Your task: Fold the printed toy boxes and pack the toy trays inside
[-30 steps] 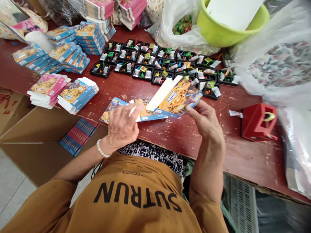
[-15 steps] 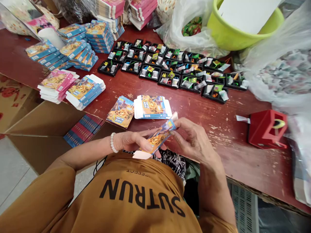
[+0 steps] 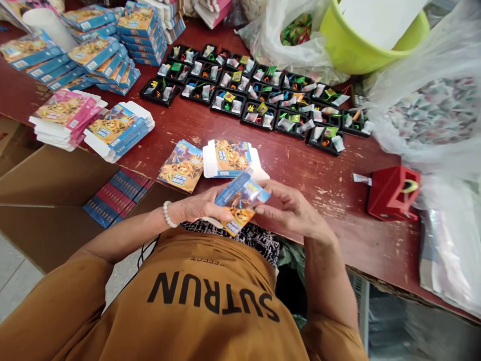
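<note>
Both hands hold one small blue and orange printed cardboard box in front of my body, tilted. My left hand grips its left side, thumb across the printed face. The fingers of my right hand are closed on its right end. Just beyond lies a flat, unfilled blue carton with white flaps, next to a blue printed box at the table edge. Further left are a stack of flat blue cartons and a stack of flat pink cartons.
Rows of black trays with small coloured pieces and sachets stand across the table. A red tape dispenser is at right, a yellow-green basin behind. Blue boxes are stacked at far left. An open carton stands below the edge.
The box in my hands has turned: before, it showed as a narrow slanted shape with a white flap low down; now its side and wider printed face show. The view has shifted slightly.
</note>
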Demonstrator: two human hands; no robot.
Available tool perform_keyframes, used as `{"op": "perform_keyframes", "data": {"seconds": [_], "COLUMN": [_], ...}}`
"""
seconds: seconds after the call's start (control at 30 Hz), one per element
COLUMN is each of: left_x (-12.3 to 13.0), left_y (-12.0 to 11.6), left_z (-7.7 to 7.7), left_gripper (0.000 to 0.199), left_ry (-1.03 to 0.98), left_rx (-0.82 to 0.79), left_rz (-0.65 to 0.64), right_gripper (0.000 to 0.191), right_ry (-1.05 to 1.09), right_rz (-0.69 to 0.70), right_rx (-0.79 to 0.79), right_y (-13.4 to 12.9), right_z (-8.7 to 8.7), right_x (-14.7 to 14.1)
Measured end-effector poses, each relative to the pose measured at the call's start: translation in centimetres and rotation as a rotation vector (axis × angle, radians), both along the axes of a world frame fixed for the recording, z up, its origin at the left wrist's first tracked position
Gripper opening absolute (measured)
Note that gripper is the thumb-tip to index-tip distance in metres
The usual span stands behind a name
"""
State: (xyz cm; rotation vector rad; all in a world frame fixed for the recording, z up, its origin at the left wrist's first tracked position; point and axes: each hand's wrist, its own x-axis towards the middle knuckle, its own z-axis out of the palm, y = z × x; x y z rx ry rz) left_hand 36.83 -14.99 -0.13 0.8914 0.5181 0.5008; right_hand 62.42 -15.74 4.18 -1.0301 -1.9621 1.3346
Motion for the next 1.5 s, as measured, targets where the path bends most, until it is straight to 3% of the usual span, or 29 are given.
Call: {"op": "perform_keyframes", "data": {"seconds": [0.1, 0.17, 0.27, 0.4, 0.5, 0.57, 0.67, 0.8, 0.87, 1.0, 1.17, 1.27, 1.4, 1.5], "left_x": [0.3, 0.5, 0.5, 0.3, 0.2, 0.3, 0.4, 0.7, 1.1, 1.4, 0.2, -1.1, -2.2, -2.0], "left_y": [-0.3, -0.6, -1.3, -1.9, -2.4, -2.7, -3.1, -2.8, -2.6, -2.9, -3.6, -3.3, -1.4, 0.1], "left_z": [-1.2, -1.8, -2.2, -2.2, -2.2, -2.3, -2.6, -2.9, -2.9, -3.1, -4.0, -3.9, -2.7, -1.6], "left_gripper": [0.057, 0.049, 0.037, 0.031, 0.036, 0.041, 0.049, 0.040, 0.037, 0.047, 0.065, 0.056, 0.033, 0.024], "left_ry": [0.028, 0.061, 0.135, 0.131, 0.122, 0.112, 0.125, 0.184, 0.205, 0.193, 0.320, 0.514, 0.618, 0.602], "left_rx": [0.033, 0.098, 0.161, 0.097, 0.046, 0.003, -0.001, 0.097, 0.105, 0.138, 0.511, 0.655, 0.692, 0.767], "left_rz": [0.124, 0.195, 0.302, 0.324, 0.381, 0.381, 0.389, 0.646, 0.693, 0.678, 0.749, 0.639, 0.404, 0.397], "right_gripper": [0.029, 0.031, 0.036, 0.062, 0.048, 0.045, 0.045, 0.047, 0.054, 0.062, 0.055, 0.050, 0.035, 0.038], "right_ry": [-0.072, -0.023, 0.115, 0.319, 0.344, 0.256, 0.072, -0.044, -0.023, 0.180, 0.262, 0.302, 0.379, 0.466], "right_rz": [-0.288, -0.362, -0.428, -0.497, -0.478, -0.597, -0.763, -0.728, -0.733, -0.760, -0.727, -0.704, -0.767, -0.758], "right_rx": [0.277, 0.318, 0.196, -0.073, -0.244, -0.182, 0.042, 0.138, 0.138, 0.105, 0.036, -0.041, -0.107, -0.168], "right_y": [0.4, 0.5, 0.3, -0.8, -2.2, -3.0, -3.9, -4.8, -5.3, -6.1, -6.3, -6.0, -4.8, -3.8], "right_z": [-1.4, -2.5, -3.8, -5.0, -6.0, -6.7, -7.4, -7.6, -7.6, -8.2, -8.9, -9.0, -8.7, -8.1], "right_x": [-0.1, -0.5, -1.5, -3.2, -4.6, -5.3, -6.0, -6.6, -6.9, -7.6, -7.4, -6.5, -5.2, -4.6]}}
